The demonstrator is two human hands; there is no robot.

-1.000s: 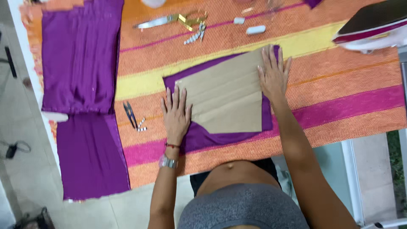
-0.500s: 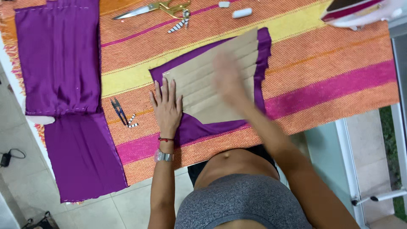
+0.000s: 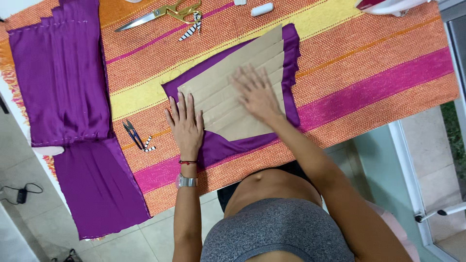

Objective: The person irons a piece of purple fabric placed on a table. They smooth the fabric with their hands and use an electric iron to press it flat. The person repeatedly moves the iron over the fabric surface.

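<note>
From above my own head I look down on a table covered by a woven striped cloth (image 3: 369,63) in orange, yellow and pink, its far left edge fringed, with pale floor tiles (image 3: 160,237) below the near edge and a white metal frame (image 3: 412,194) running down the right side. Along the top lie gold-handled scissors (image 3: 160,13), a white chalk-like stick (image 3: 262,9) and part of a white and dark red iron (image 3: 388,5); small dark thread snips (image 3: 133,134) sit on the cloth just left of my left hand. A large pleated purple satin panel (image 3: 60,82) covers the left end of the table and hangs over its near edge toward the floor, where a black cable (image 3: 22,191) lies. The piece under my hands is a brown paper pattern (image 3: 228,94), folded in long parallel pleats that fan toward the upper right, lying on a smaller piece of purple fabric (image 3: 221,148) that shows around it as a border on the left, bottom and right. It sits about the middle of the table, straight ahead of my body. My left hand (image 3: 186,127) is flat, fingers spread and pointing away from me, pressing on the pattern's lower left corner and the fabric beside it. My right hand (image 3: 257,94) lies open with fingers spread on the middle of the paper, slightly blurred, palm down on the pleats.
</note>
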